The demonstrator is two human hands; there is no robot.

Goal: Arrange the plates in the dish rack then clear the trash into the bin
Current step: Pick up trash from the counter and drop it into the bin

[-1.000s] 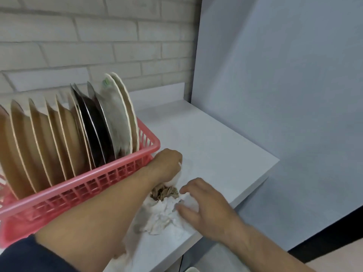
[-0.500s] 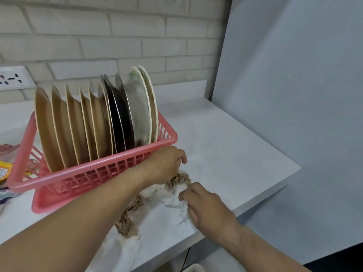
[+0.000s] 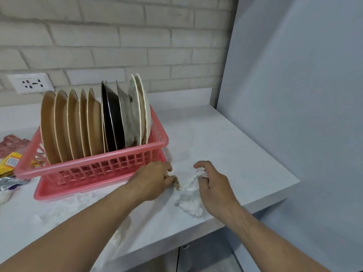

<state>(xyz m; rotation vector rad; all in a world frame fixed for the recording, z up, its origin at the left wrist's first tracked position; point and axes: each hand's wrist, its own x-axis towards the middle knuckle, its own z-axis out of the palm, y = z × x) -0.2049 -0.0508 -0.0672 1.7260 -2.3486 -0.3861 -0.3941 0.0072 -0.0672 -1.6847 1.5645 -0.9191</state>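
Observation:
A pink dish rack (image 3: 92,160) on the white counter (image 3: 225,146) holds several plates (image 3: 94,122) on edge: tan ones at the left, black ones in the middle, white patterned ones at the right. Just in front of the rack's right corner, my left hand (image 3: 151,180) grips a crumpled brown paper scrap (image 3: 176,182). To its right my right hand (image 3: 214,188) pinches a crumpled white tissue (image 3: 191,195) that trails down onto the counter. More white paper (image 3: 121,230) lies under my left forearm.
Wrappers lie at the counter's left edge: a red one (image 3: 11,143), a yellow one (image 3: 9,162), a silver one (image 3: 9,182). A wall socket (image 3: 29,83) sits in the brick wall. A grey panel (image 3: 294,95) bounds the counter's right. The counter's front edge is near my wrists.
The view has swung back and left, so the whole rack and the wrappers show. My hands have drawn apart, each with its own piece of crumpled paper.

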